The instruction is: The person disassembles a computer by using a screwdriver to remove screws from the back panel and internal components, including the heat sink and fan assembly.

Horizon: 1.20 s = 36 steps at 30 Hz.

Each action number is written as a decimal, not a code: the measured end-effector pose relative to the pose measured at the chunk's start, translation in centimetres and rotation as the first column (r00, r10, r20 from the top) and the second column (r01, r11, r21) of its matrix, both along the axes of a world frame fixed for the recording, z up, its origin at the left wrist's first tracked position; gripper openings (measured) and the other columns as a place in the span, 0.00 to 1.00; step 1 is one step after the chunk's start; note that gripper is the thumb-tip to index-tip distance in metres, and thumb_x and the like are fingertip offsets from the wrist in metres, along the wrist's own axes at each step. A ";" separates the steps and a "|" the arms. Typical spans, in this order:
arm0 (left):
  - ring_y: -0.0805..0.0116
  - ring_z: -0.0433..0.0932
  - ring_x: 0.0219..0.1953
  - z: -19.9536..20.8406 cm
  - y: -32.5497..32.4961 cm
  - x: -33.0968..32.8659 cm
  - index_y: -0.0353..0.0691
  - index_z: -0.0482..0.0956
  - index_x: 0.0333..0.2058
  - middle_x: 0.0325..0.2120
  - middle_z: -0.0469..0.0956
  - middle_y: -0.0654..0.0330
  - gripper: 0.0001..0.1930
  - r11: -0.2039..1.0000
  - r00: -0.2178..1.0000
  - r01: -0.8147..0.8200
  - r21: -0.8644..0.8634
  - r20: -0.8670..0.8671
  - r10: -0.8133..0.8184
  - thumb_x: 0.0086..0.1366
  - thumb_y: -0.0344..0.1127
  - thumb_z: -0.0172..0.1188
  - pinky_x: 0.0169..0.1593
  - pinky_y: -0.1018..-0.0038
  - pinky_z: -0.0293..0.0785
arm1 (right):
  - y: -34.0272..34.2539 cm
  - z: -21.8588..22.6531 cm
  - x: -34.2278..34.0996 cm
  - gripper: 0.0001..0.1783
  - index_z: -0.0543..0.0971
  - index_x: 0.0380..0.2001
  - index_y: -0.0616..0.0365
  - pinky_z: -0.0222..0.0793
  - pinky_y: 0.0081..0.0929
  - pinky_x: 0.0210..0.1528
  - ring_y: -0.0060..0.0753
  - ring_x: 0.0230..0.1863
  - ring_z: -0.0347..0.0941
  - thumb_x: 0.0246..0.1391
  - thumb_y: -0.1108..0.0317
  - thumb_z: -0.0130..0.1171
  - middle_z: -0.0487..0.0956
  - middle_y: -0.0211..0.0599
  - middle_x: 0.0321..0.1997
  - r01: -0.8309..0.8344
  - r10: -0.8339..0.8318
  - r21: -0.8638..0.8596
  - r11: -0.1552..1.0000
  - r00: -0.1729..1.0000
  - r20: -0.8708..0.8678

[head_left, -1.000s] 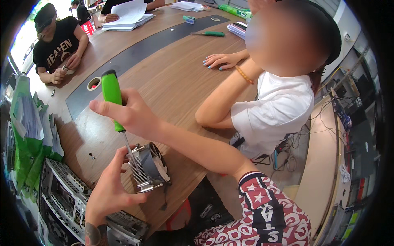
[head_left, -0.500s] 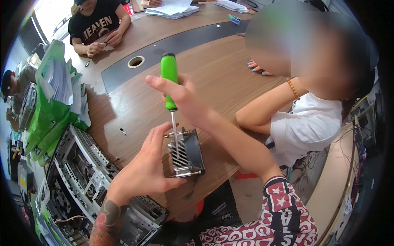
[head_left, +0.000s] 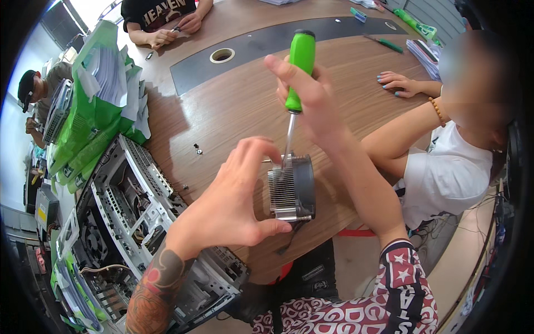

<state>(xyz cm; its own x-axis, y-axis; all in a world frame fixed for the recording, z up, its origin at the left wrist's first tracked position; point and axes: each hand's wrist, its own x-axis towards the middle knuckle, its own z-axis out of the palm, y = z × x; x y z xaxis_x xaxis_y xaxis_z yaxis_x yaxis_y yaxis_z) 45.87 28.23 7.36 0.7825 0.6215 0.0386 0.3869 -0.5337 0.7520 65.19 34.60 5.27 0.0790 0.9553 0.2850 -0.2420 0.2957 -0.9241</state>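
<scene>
A CPU cooler with silver heat sink fins (head_left: 281, 195) and a dark fan (head_left: 305, 186) stands on edge near the table's front edge. My left hand (head_left: 225, 203) grips it, with fingers at its far end and thumb at its near end. In my right hand (head_left: 314, 92) is a screwdriver (head_left: 302, 61) with a bright green handle. It stands nearly upright, tilted a little, its shaft coming down over the far part of the fins. Whether the tip touches a screw is too fine to tell. A dark cable (head_left: 290, 236) trails from the cooler.
An opened computer case (head_left: 119, 209) lies at the left, beside a green bag (head_left: 92, 122) of papers. Small screws (head_left: 197, 149) lie on the wooden table (head_left: 245, 100). A person (head_left: 431, 150) sits at the right, another (head_left: 167, 22) across the table. A tape roll (head_left: 222, 55) lies farther back.
The whole view has shifted, so the scene sits farther right and higher. The screwdriver's lower end has moved from the middle of the fins toward the far end. Both hands keep their hold.
</scene>
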 end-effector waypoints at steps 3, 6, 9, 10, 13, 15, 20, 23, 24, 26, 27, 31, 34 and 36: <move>0.48 0.60 0.66 0.7 -0.1 -0.1 0.37 0.62 0.52 0.57 0.63 0.44 0.40 0.999 0.995 -0.006 -0.052 -0.101 0.000 0.44 0.39 0.78 0.69 0.59 0.54 | -0.3 0.8 0.7 0.18 0.70 0.21 0.49 0.48 0.19 0.19 0.15 0.15 0.55 0.59 0.56 0.64 0.62 0.20 0.15 -0.305 0.282 -0.031 0.952 0.911 -0.301; 0.47 0.62 0.64 0.1 -0.4 -0.1 0.36 0.65 0.48 0.56 0.65 0.45 0.37 0.994 0.997 -0.076 -0.076 -0.016 0.075 0.42 0.39 0.78 0.68 0.59 0.55 | -0.6 0.7 -1.0 0.19 0.68 0.21 0.49 0.48 0.20 0.19 0.14 0.15 0.56 0.60 0.56 0.64 0.61 0.20 0.14 -0.167 0.152 -0.044 0.985 0.960 -0.236; 0.47 0.62 0.64 0.2 -0.3 -0.2 0.36 0.65 0.48 0.56 0.65 0.46 0.37 0.994 0.996 -0.083 -0.069 -0.037 0.080 0.42 0.39 0.78 0.68 0.60 0.56 | -0.5 0.0 -0.8 0.17 0.70 0.23 0.50 0.50 0.21 0.19 0.15 0.15 0.57 0.61 0.57 0.63 0.61 0.20 0.14 -0.104 0.103 0.033 0.994 0.994 0.034; 0.48 0.62 0.64 0.3 -0.2 -0.3 0.35 0.64 0.48 0.56 0.64 0.45 0.39 0.999 0.996 -0.034 -0.042 -0.083 0.031 0.42 0.39 0.78 0.68 0.60 0.56 | -0.5 0.2 -0.3 0.17 0.70 0.23 0.50 0.50 0.21 0.19 0.15 0.15 0.57 0.61 0.57 0.63 0.61 0.20 0.14 -0.108 0.107 0.033 0.994 0.994 0.031; 0.48 0.62 0.64 -0.1 -0.5 0.1 0.35 0.64 0.48 0.55 0.64 0.46 0.38 0.992 0.996 -0.091 -0.086 0.019 0.093 0.43 0.39 0.78 0.67 0.61 0.57 | -0.6 0.8 0.6 0.16 0.70 0.24 0.50 0.51 0.21 0.20 0.15 0.15 0.57 0.60 0.57 0.63 0.62 0.20 0.15 -0.497 0.469 0.047 0.866 0.777 -0.419; 0.48 0.63 0.63 0.0 -0.2 -0.1 0.35 0.64 0.49 0.54 0.64 0.47 0.38 0.997 0.998 -0.058 -0.059 -0.018 0.057 0.43 0.39 0.78 0.67 0.61 0.58 | -0.3 0.0 -0.6 0.15 0.71 0.25 0.50 0.49 0.21 0.20 0.16 0.14 0.54 0.62 0.58 0.61 0.60 0.19 0.14 -0.036 0.026 0.068 0.997 0.990 0.136; 0.49 0.64 0.61 0.1 -0.6 -0.5 0.35 0.64 0.49 0.52 0.65 0.49 0.38 0.995 0.996 -0.088 -0.045 0.015 0.089 0.44 0.39 0.78 0.66 0.61 0.59 | -0.6 0.7 0.1 0.15 0.71 0.25 0.51 0.47 0.21 0.19 0.15 0.14 0.52 0.62 0.58 0.60 0.59 0.19 0.15 -0.288 0.283 0.011 0.958 0.933 -0.222; 0.49 0.65 0.58 -0.3 -0.3 -0.5 0.35 0.64 0.50 0.51 0.65 0.49 0.39 0.998 0.997 -0.045 -0.041 -0.069 0.042 0.44 0.39 0.78 0.64 0.61 0.60 | -0.7 0.5 -0.2 0.14 0.71 0.25 0.51 0.47 0.21 0.18 0.14 0.14 0.52 0.60 0.60 0.62 0.60 0.19 0.15 -0.408 0.383 -0.015 0.913 0.868 -0.316; 0.49 0.66 0.57 -0.7 -0.4 -0.6 0.35 0.64 0.50 0.50 0.65 0.50 0.38 0.997 0.998 -0.066 -0.034 0.004 0.066 0.44 0.39 0.78 0.63 0.61 0.61 | -0.8 0.6 -0.7 0.15 0.70 0.24 0.51 0.47 0.20 0.18 0.14 0.13 0.52 0.59 0.61 0.63 0.60 0.18 0.15 -0.286 0.270 -0.057 0.956 0.942 -0.201; 0.49 0.66 0.55 -0.8 -0.5 -0.6 0.35 0.65 0.49 0.49 0.66 0.50 0.37 0.995 0.992 -0.099 -0.028 0.079 0.101 0.44 0.39 0.77 0.62 0.62 0.62 | -0.7 0.2 -1.1 0.15 0.70 0.24 0.51 0.46 0.21 0.18 0.14 0.13 0.52 0.60 0.61 0.63 0.59 0.18 0.15 -0.174 0.169 -0.065 0.983 0.983 -0.077; 0.49 0.66 0.55 -0.7 -0.3 -0.5 0.35 0.64 0.50 0.49 0.66 0.49 0.38 0.997 0.997 -0.071 -0.012 0.039 0.071 0.45 0.40 0.77 0.61 0.62 0.62 | -0.6 0.0 -1.1 0.15 0.69 0.24 0.51 0.45 0.21 0.17 0.14 0.13 0.51 0.61 0.62 0.62 0.57 0.18 0.15 -0.047 0.050 -0.057 0.997 0.998 0.043; 0.48 0.67 0.57 0.0 -0.3 -0.3 0.36 0.63 0.53 0.49 0.68 0.47 0.40 0.996 0.997 -0.052 -0.071 -0.059 0.048 0.45 0.40 0.78 0.62 0.61 0.62 | -1.0 1.3 -0.5 0.14 0.69 0.24 0.50 0.44 0.20 0.17 0.13 0.13 0.50 0.61 0.63 0.62 0.57 0.18 0.15 0.145 -0.145 0.053 0.988 0.989 0.003; 0.46 0.66 0.60 -0.8 -0.4 -0.4 0.35 0.59 0.57 0.53 0.67 0.45 0.45 0.989 0.994 -0.095 -0.111 0.049 0.101 0.45 0.39 0.78 0.64 0.60 0.62 | -1.3 1.7 -0.1 0.14 0.70 0.24 0.50 0.43 0.20 0.17 0.13 0.13 0.49 0.61 0.63 0.61 0.59 0.18 0.15 -0.016 0.031 0.087 0.996 0.983 -0.182; 0.45 0.65 0.63 -0.6 -0.4 -0.6 0.34 0.58 0.60 0.56 0.67 0.43 0.48 0.983 0.993 -0.092 -0.158 0.052 0.102 0.45 0.41 0.78 0.65 0.61 0.62 | -1.8 1.2 -0.8 0.15 0.69 0.24 0.49 0.42 0.21 0.16 0.12 0.12 0.48 0.62 0.63 0.60 0.58 0.18 0.15 -0.069 0.067 -0.003 0.998 0.983 -0.171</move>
<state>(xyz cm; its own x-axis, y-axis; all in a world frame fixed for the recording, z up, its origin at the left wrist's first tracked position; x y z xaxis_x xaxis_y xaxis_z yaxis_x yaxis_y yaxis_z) 45.30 27.84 6.79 0.7173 0.6965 -0.0195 0.3829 -0.3707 0.8462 64.41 32.76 6.45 0.0607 0.9625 0.2644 -0.4158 0.2652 -0.8699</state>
